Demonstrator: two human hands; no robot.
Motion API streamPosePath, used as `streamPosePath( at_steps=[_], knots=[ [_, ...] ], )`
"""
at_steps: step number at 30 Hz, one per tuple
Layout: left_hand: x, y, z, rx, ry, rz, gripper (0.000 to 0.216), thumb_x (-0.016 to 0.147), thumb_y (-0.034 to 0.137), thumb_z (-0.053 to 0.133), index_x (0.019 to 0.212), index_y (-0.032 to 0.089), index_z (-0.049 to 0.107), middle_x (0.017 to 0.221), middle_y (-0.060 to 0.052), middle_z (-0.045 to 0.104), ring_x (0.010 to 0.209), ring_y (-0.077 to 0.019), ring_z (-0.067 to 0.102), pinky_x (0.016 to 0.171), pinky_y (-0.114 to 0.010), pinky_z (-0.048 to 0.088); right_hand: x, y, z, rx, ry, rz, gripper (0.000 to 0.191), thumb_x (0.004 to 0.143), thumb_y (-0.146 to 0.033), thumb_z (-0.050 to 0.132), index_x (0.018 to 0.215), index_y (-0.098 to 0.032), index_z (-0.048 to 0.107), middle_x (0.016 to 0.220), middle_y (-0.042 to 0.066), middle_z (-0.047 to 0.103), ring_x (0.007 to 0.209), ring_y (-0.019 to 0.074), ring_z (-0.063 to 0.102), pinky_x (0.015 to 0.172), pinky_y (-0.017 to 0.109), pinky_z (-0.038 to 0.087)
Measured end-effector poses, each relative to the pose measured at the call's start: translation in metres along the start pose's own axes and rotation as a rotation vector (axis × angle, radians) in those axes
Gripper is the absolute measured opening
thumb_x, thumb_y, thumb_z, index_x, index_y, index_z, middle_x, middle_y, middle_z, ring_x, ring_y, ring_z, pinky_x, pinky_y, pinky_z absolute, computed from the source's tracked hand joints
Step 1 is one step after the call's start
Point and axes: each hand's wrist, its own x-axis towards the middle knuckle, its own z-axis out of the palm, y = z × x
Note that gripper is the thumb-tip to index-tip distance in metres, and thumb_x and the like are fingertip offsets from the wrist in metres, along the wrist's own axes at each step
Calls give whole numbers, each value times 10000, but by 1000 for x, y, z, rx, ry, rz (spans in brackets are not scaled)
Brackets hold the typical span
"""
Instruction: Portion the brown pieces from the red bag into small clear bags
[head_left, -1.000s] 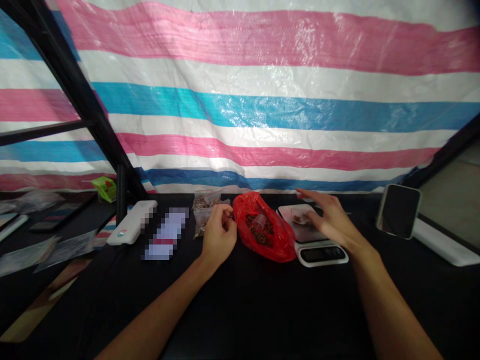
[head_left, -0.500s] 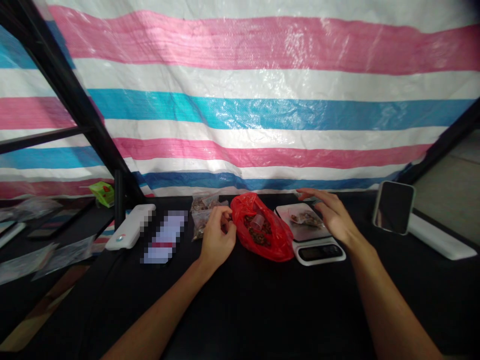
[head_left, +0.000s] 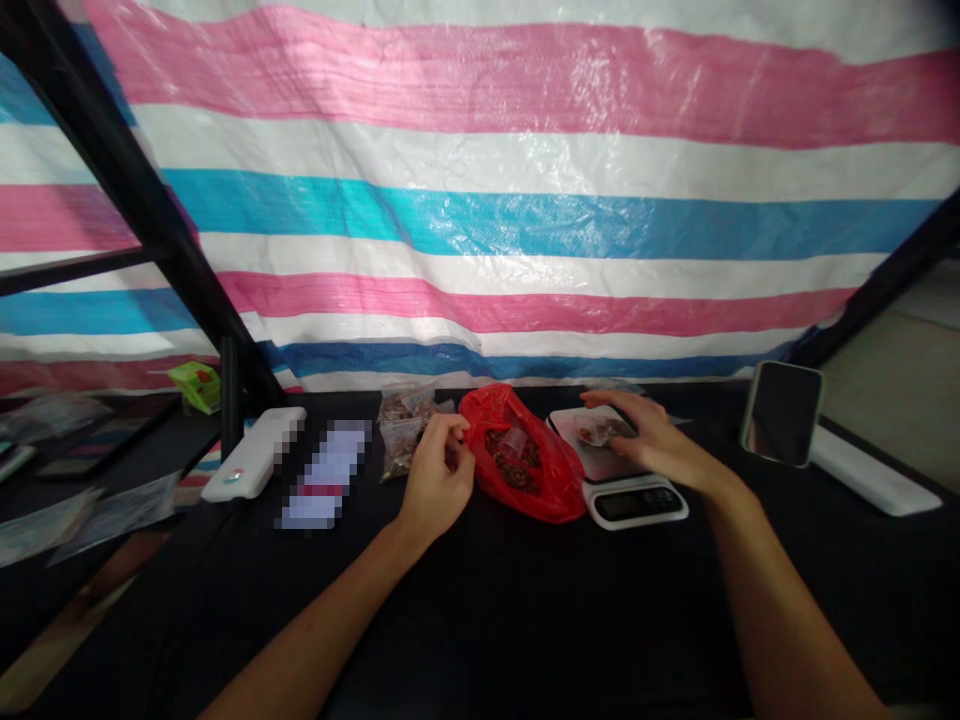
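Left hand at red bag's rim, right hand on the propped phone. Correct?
No. Head view: the right hand is on the small clear pouch on the scale, not the phone. The left hand is at the red bag's rim.

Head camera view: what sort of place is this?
Likely a makeshift stall or packing spot for weighing out small goods. A striped plastic tarp serves as wall, the right hand rests on a small scale, and the left hand pinches a red bag of brown bits.

Makeshift packing stall: striped tarpaulin wall (head_left: 525,200), black table (head_left: 525,620), digital scale (head_left: 634,490), small filled bags (head_left: 401,435).
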Motion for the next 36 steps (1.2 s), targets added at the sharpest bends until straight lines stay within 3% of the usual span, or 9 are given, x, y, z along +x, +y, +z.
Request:
streamPosePath(
  at_steps=[4, 9, 14, 17, 22, 28, 30, 33, 36],
  knots=[
    [0, 0, 0, -5, 0, 3, 288, 827, 38, 529, 1042, 224, 572, 915, -1, 530, 741, -129, 547, 622, -240, 423, -1, 7, 5, -90, -28, 34, 698, 656, -144, 598, 1339, -278, 652, 1415, 85, 648, 1345, 356, 552, 1162, 596, 337],
    [-2, 4, -2, -37, -72, 46, 262, 855, 68, 552, 1062, 229, 565, 923, -13, 538, 751, -142, 555, 653, -261, 450, 6, 5, 14, -80, 32, 9, 481, 732, -188, 656, 1206, -258, 696, 1184, 85, 732, 1120, 325, 667, 1043, 526, 466],
    [-8, 12, -2, -14, -152, 102, 275, 910, 124, 554, 1155, 247, 534, 897, -8, 539, 713, -146, 541, 652, -281, 463, 16, -32, 27, 325, 325, -19, 593, 892, -347, 681, 1439, -269, 468, 1001, 35, 687, 876, 218, 671, 884, 401, 542],
    [-14, 19, 0, 67, -171, 163, 341, 912, 182, 612, 1233, 253, 520, 991, -35, 581, 843, -179, 592, 782, -327, 510, 16, -67, 40, 593, 388, -28, 544, 886, -396, 722, 1363, -297, 480, 949, -1, 642, 788, 177, 635, 795, 349, 556],
    [-20, 27, 4, 66, -262, 192, 544, 868, 279, 726, 1350, 238, 476, 1308, -118, 591, 1199, -270, 600, 1047, -431, 503, 4, -114, 75, 867, 240, 18, 431, 859, -416, 773, 1179, -309, 504, 909, -35, 600, 774, 152, 617, 708, 286, 554],
    [-15, 23, 2, -7, -260, 80, 348, 950, 167, 549, 1290, 237, 540, 1190, -88, 687, 1074, -233, 672, 974, -394, 544, -6, -123, 94, 1017, -1, -22, 541, 811, -403, 834, 1249, -332, 525, 1164, 17, 633, 1088, 196, 649, 944, 338, 553],
    [-12, 21, 1, -43, -236, 46, 352, 942, 118, 509, 1267, 239, 573, 1180, -77, 703, 1084, -229, 676, 989, -387, 539, -3, -120, 90, 1030, -2, -20, 470, 853, -439, 790, 1237, -325, 544, 1133, 25, 640, 1060, 196, 662, 915, 339, 565],
    [-10, 20, 1, -58, -230, 54, 386, 890, 49, 502, 1196, 241, 638, 1153, -62, 726, 1080, -232, 684, 997, -386, 536, 2, -114, 83, 947, 55, -29, 360, 883, -447, 760, 1163, -301, 587, 909, -9, 629, 857, 175, 655, 809, 322, 570],
    [-10, 19, -1, -17, -190, 76, 372, 864, 35, 526, 1140, 235, 675, 1110, -67, 731, 1050, -241, 686, 972, -387, 537, 4, -109, 80, 884, 105, -26, 367, 873, -438, 775, 1155, -294, 591, 795, -33, 607, 766, 174, 630, 763, 326, 559]
  ],
)
